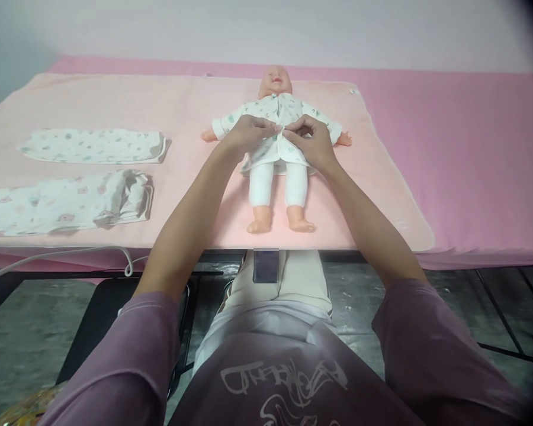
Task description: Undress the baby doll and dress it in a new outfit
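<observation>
A baby doll [276, 81] lies on its back, arms spread, its feet toward me. It wears a white printed jacket [257, 108] over white trousers [260, 183]. At the jacket's front opening, around the doll's belly, my left hand [250, 131] pinches one edge of the cloth between thumb and fingers. Close beside it, my right hand [313, 137] pinches the other edge. The fingertips of both hands nearly meet there. Whether a button or snap sits between them is too small to tell.
Left of the doll lie a folded white printed garment [93, 146] and a second, bulkier one [71, 201]. A light pink mat [195, 207] covers much of the darker pink tabletop [462, 160]. Under the near left edge runs a white cable [71, 251], above a black chair [98, 331].
</observation>
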Available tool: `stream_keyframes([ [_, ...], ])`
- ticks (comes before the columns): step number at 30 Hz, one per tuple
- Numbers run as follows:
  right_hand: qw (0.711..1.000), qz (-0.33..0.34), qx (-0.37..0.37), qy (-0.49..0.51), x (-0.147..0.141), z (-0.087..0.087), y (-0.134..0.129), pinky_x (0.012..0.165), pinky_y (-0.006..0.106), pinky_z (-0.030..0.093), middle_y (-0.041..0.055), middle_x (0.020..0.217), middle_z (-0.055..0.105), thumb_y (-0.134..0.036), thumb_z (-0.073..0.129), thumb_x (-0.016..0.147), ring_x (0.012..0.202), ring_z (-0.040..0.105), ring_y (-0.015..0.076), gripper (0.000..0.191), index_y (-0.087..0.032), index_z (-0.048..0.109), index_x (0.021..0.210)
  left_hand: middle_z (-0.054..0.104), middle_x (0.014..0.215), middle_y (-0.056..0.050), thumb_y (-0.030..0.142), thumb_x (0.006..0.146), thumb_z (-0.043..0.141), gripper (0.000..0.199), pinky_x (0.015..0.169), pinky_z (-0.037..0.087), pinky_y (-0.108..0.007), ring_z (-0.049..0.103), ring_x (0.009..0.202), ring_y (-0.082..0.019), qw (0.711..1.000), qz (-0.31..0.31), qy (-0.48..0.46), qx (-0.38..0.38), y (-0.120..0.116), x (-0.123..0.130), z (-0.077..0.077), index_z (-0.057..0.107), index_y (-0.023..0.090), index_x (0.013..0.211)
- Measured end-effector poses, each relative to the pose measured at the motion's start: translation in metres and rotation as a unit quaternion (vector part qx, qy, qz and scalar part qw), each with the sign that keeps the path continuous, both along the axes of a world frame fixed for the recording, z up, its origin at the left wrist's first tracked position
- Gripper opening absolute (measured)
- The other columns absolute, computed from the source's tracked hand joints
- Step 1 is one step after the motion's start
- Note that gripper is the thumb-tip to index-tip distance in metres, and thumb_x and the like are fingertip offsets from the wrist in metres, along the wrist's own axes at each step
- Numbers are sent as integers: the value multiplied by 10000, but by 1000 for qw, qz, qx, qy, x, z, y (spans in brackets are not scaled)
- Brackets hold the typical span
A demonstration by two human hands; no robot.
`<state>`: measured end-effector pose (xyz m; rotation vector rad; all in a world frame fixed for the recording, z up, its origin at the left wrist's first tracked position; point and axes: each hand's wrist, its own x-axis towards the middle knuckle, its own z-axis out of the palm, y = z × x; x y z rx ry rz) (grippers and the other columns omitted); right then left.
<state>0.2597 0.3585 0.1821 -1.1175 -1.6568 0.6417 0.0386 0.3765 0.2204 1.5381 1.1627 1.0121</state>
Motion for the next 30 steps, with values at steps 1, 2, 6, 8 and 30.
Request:
stream_keyframes([
  [1, 1000, -1, 2, 1, 0, -1, 1, 1004, 500, 635, 50, 1113, 817, -715, 917, 892, 1113, 718, 290, 492, -279, 731, 1025, 697, 774, -49, 299, 881, 948, 200, 765, 537, -347, 702, 850, -232, 1000, -12, 4, -6, 0, -1, -1, 780, 198, 921],
  [2, 1000, -3, 4, 3, 0, -2, 1, 1002, 490, 628, 43, 1104, 820, -732, 904, 900, 1072, 704, 270, 493, -282, 730, 1002, 707, 777, -51, 314, 888, 941, 200, 762, 542, -343, 705, 844, -231, 1000, -25, 6, -11, 0, -1, -1, 787, 196, 937],
  [6, 1000, -3, 9, -1, 0, -4, 3, 980, 479, 614, 37, 1047, 814, -746, 888, 905, 980, 670, 245, 496, -285, 714, 961, 737, 789, -56, 332, 903, 929, 198, 757, 554, -323, 725, 837, -225, 999, -46, -3, -22, -3, -3, 0, 806, 185, 955],
  [8, 1000, 1, 9, -9, 0, -4, 2, 970, 487, 614, 46, 1046, 801, -746, 892, 893, 1002, 686, 268, 508, -284, 697, 970, 748, 794, -56, 315, 905, 926, 178, 766, 562, -323, 734, 840, -224, 999, -48, -5, -25, -5, -4, 1, 810, 186, 943],
  [30, 998, -1, -67, 22, -8, 12, 1, 1006, 527, 515, 43, 774, 712, -1151, 709, 644, 1114, 609, 301, 848, -352, 716, 930, 503, 634, -9, 673, 1008, 813, 411, 906, 464, -372, 551, 1031, -230, 997, 24, 53, 43, -16, 10, -14, 746, 268, 998],
])
